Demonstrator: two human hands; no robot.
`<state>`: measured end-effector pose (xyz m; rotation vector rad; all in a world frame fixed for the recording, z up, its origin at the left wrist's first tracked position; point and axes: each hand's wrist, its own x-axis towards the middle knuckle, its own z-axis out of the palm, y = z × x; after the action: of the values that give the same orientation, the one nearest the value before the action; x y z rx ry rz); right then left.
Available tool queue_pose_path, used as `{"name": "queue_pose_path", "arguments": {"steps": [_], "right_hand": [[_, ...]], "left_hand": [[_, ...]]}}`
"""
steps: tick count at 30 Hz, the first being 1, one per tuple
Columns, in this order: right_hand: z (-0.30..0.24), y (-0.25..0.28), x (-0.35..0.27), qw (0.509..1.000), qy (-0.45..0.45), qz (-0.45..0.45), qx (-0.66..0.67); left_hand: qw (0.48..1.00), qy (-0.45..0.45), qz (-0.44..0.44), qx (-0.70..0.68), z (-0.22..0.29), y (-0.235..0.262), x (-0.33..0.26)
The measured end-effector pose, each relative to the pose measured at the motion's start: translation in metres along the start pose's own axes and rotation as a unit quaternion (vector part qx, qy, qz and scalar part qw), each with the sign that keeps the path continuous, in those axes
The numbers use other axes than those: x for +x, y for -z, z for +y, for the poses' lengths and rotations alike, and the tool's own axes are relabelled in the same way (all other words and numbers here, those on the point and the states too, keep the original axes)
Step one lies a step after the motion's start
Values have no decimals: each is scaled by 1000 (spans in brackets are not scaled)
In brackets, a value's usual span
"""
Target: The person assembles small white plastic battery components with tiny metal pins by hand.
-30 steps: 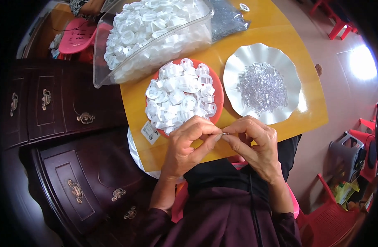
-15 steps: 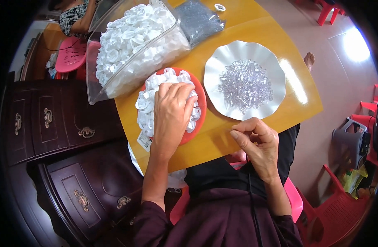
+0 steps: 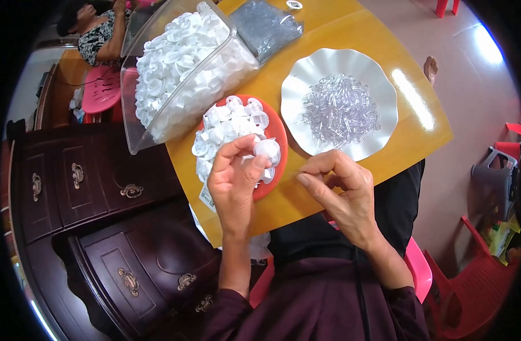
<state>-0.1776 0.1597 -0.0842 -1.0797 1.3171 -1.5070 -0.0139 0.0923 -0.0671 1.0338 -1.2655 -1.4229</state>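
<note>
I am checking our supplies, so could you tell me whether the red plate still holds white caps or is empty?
Not empty: the red plate carries a heap of white caps, and the left hand pinches one above it.

I see a yellow-orange table (image 3: 351, 34) carrying a red plate (image 3: 276, 136) heaped with white plastic caps (image 3: 226, 128), a glossy white scalloped dish (image 3: 379, 91) of clear, colourless little tubes (image 3: 340, 111), and at its far edge a transparent bin (image 3: 136, 136) of more white caps beside a grey-looking clear bag (image 3: 266, 25). My sleeves (image 3: 306, 307) are dark maroon. Left of the table the cabinet (image 3: 90, 187) is dark reddish-brown with brass-coloured handles, and the stools are pink (image 3: 101, 88) and red (image 3: 470, 307).
</note>
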Motion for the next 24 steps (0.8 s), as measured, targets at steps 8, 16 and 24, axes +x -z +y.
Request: {"name": "queue_pose_path", "arguments": {"steps": [8,16,24], "right_hand": [[5,-23,4,993,-13,7,118],[5,-23,5,994,-24,15,104],[6,-20,7,995,-16,17,93]], "left_hand": [[989,51,53,-126,-10,-11,-17],[993,54,35,-101,-10,-13,-18],[994,54,26,-90,-13,-10,-20]]}}
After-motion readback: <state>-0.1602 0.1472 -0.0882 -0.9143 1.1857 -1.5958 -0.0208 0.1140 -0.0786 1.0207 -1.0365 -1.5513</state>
